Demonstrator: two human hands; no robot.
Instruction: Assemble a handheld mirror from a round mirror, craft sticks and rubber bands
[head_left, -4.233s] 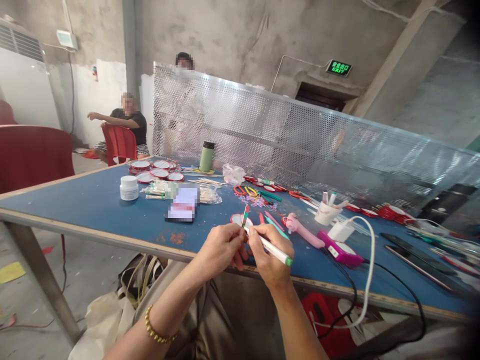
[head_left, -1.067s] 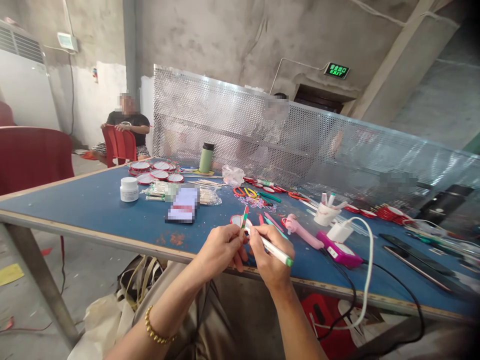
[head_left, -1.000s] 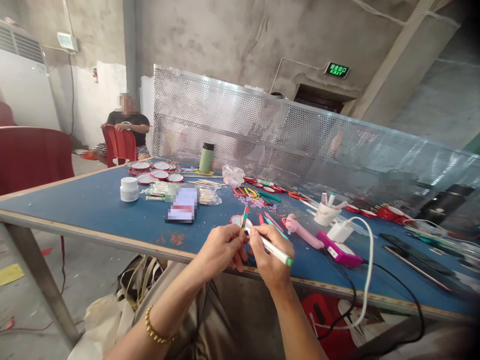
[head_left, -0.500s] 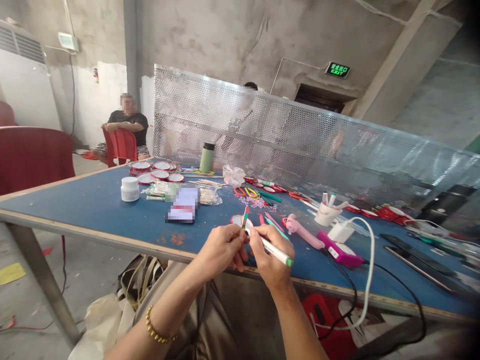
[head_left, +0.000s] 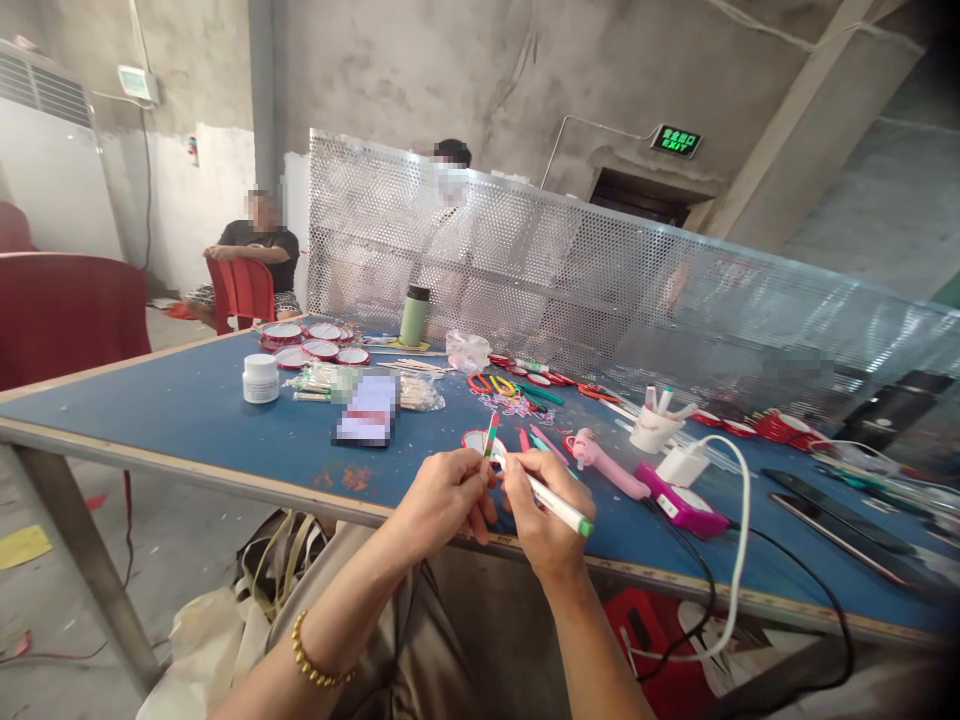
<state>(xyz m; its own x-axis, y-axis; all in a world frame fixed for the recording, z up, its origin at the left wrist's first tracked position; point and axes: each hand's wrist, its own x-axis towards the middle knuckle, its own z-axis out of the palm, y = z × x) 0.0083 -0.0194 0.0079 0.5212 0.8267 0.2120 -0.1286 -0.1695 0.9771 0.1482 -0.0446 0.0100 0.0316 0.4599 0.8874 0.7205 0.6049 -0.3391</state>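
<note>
My left hand (head_left: 444, 497) is closed on a thin stick painted red, white and green (head_left: 490, 436), held upright over the near edge of the blue table (head_left: 187, 410). My right hand (head_left: 546, 510) grips a white marker with a green end (head_left: 556, 503), its tip touching the stick. A small red-rimmed round piece (head_left: 475, 440) lies on the table just behind the stick.
On the table: a white jar (head_left: 260, 378), a dark box (head_left: 366, 410), a green flask (head_left: 413, 315), red-rimmed discs (head_left: 311, 345), a cup of pens (head_left: 649, 424), a pink tool (head_left: 604, 464), a charger with a white cable (head_left: 739, 520). A perforated metal screen (head_left: 600, 290) stands behind. People sit and stand beyond.
My hands stay in place; the marker has tilted slightly to the right. The person behind the screen has moved left.
</note>
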